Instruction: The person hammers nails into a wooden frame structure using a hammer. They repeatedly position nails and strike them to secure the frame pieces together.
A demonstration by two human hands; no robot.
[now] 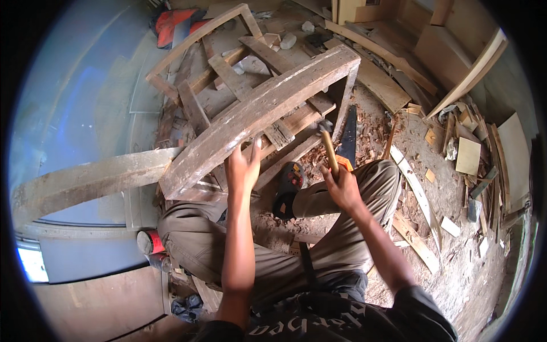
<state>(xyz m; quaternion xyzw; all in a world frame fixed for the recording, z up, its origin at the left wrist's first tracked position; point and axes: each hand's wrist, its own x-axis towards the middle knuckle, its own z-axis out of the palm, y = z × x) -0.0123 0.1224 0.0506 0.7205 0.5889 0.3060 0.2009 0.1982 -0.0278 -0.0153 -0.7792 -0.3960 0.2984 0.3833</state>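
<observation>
A hammer with a wooden handle [329,149] is gripped in my right hand [343,191], above my right knee. Its dark head points up, near the inner side of a large weathered wooden frame [265,102]. My left hand [244,168] is raised to the lower edge of the frame's thick near beam, its fingers apart; whether the fingertips press on the wood is hard to tell. Slats and crosspieces [277,134] join the frame's sides. Just past my right hand lies a handsaw [348,135] with a dark blade and orange handle, partly hidden by the hand and hammer.
A long board [94,181] juts leftward from the frame. Wood chips and offcuts litter the floor, with a pale strip [419,194] at right. Scrap wood [468,155] leans along the right wall. A red can [150,242] stands by my left knee. An orange-red item [171,28] lies far left.
</observation>
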